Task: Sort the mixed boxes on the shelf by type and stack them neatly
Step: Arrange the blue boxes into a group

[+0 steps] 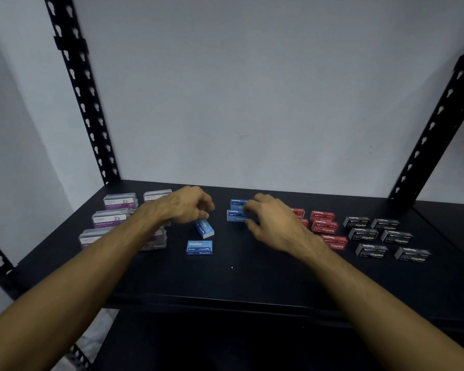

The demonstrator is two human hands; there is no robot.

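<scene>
Left hand: the left hand (188, 204) is hovering over the shelf (252, 279), its fingers (208, 207) curling downward and resting on the top end of a tilted blue box (204, 228); whether they are gripping it, I cannot tell.
Right hand: the right hand (272, 220) is reaching in with fingers (248, 208) spread apart, the tips touching a pile of blue boxes (236, 213) without closing on it.
Blue boxes: one is lying askew just under the left fingers; a flat blue box (199, 247) is sitting nearer the person than those fingers; the pile is standing at the right fingertips, between the two hands.
Clear boxes: the clear boxes with purple labels (110, 220) are grouping on the outer side of the left fingers, partly hiding behind the left forearm.
Red boxes: the red boxes (324, 225) are lying just beyond the right hand, on its outer side, some hiding behind it.
Black boxes: the black boxes (383, 236) are sitting well apart from the right fingers, farthest out.
</scene>
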